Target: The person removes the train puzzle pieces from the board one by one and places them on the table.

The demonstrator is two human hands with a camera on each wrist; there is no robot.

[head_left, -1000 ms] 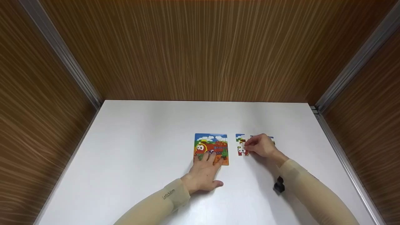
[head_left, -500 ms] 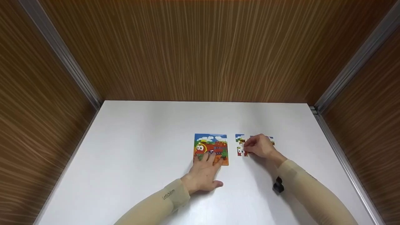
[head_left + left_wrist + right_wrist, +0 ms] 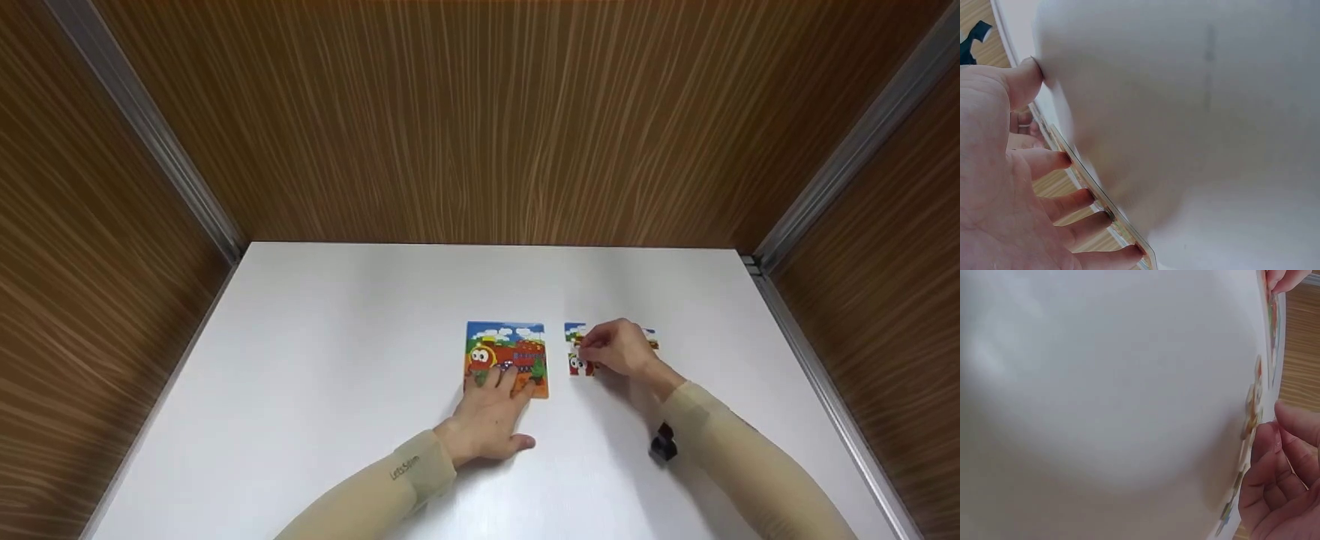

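Observation:
A train picture puzzle board (image 3: 517,334) lies on the white table, and my left hand (image 3: 489,420) rests on its lower part with fingers spread. In the left wrist view, the fingertips press on the board (image 3: 1100,194) near its edge. To the right of it are loose jigsaw pieces: a blue-sky piece (image 3: 574,331) at the back and a piece with cartoon eyes (image 3: 578,366) in front. My right hand (image 3: 622,349) pinches a small jigsaw piece between thumb and forefinger, mostly hidden by the fingers, close over the others. The right wrist view shows the pieces (image 3: 1252,408) edge-on beside the right hand (image 3: 1283,472).
The white table (image 3: 337,375) runs back to a brown wood-grain panel (image 3: 480,127), with more panels and metal rails at both sides. A small black device (image 3: 663,442) hangs by the right sleeve. Further pieces (image 3: 651,337) show behind the right hand.
My right hand has shifted slightly left, its fingertips now over the gap between the sky piece and the eyes piece. The left hand and the board have stayed in place.

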